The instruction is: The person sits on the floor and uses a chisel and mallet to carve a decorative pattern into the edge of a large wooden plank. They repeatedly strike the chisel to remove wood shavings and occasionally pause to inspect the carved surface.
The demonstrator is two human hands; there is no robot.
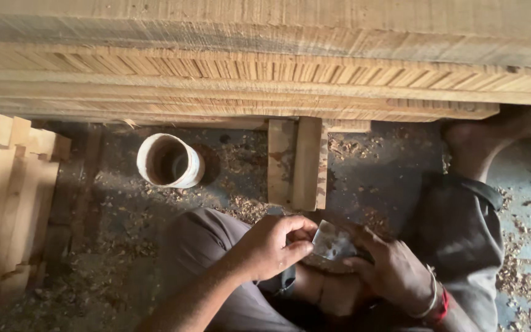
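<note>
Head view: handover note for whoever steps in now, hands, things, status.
Left hand: fingers pinch the left edge of a small flat metal blade.
Right hand: holds the blade from the right and below, over the lap.
White cup stands apart on the shavings-strewn floor; short wooden block beyond the hands, stacked planks above.
Nothing else held. Blade's condition can't be judged.

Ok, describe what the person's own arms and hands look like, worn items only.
Both forearms are bare, with no sleeves reaching them and no gloves. The left hand carries no ring or band that can be seen. The right hand has at its wrist a thin pale bangle and next to it a red thread band. No watch shows on either wrist.
</note>
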